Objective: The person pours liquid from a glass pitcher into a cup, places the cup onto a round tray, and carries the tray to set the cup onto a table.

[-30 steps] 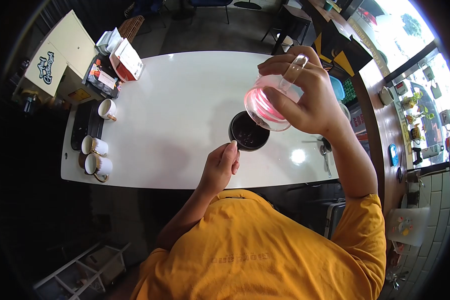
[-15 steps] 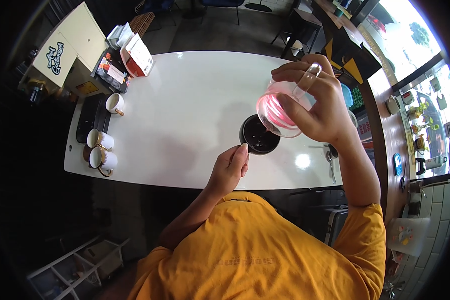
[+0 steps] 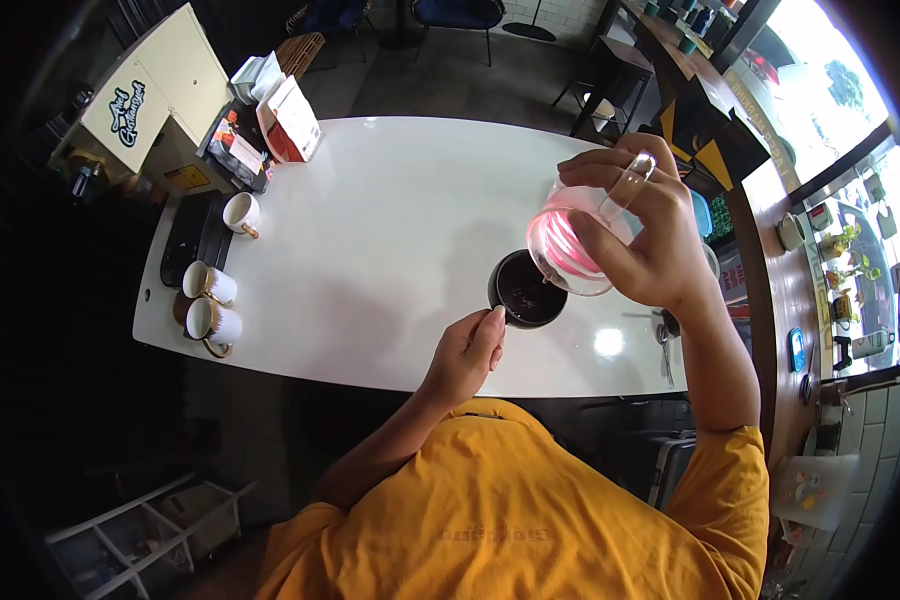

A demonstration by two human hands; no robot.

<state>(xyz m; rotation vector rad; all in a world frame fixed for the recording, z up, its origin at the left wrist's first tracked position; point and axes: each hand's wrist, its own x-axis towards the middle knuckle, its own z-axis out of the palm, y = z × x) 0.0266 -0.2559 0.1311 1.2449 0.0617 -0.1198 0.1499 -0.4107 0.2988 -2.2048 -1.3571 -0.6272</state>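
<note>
My left hand [image 3: 470, 350] is closed on the handle of a black cup [image 3: 528, 290], which is over the white table. Small glints show on its dark inside. My right hand [image 3: 650, 235] grips a clear glass jug [image 3: 560, 255] by its glass handle. The jug is tilted to the left, its rim just above the cup's right edge, with a pink-red glow in the glass. Whether liquid is running from it is too fine to tell. Near my right wrist lies a spoon [image 3: 665, 355] on the table.
White mugs [image 3: 215, 320] stand at the left end of the white table [image 3: 370, 210], beside a black flat device [image 3: 195, 240]. Bags [image 3: 288, 120] stand at the back left. A wooden counter [image 3: 770, 270] runs along the window at right, with chairs [image 3: 458, 14] at the back.
The whole scene sits slightly lower in the view, as the camera has shifted. Both hands keep their grips, and the jug stays tilted over the cup.
</note>
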